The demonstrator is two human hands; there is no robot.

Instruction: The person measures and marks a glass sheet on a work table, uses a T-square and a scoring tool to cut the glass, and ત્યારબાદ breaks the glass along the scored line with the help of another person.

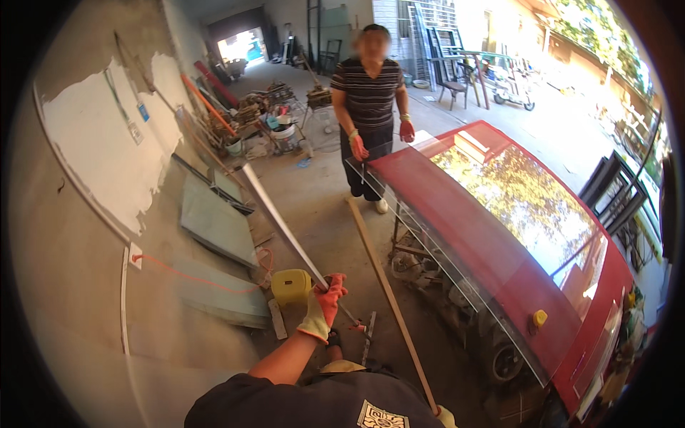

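My left hand (326,307), in a red and pale yellow work glove, is closed round a long silver metal bar (282,225) that slants up to the left. Below the fist a thin rod runs down to a short crosspiece (369,339); whether it joins the bar I cannot tell. At the lower edge, my right hand (447,417) shows only as a bit of pale glove at the near end of a long wooden strip (389,289); its fingers are hidden. To the right, a large clear glass sheet (464,246) lies on a red-topped table (614,260), overhanging its left side.
A person (369,93) in red gloves stands at the table's far end. A small yellow object (539,318) sits on the glass. Glass panes (217,217) lean by the left wall, near a yellow stool (290,287) and an orange cord (193,274). Buckets (284,137) and clutter stand farther back.
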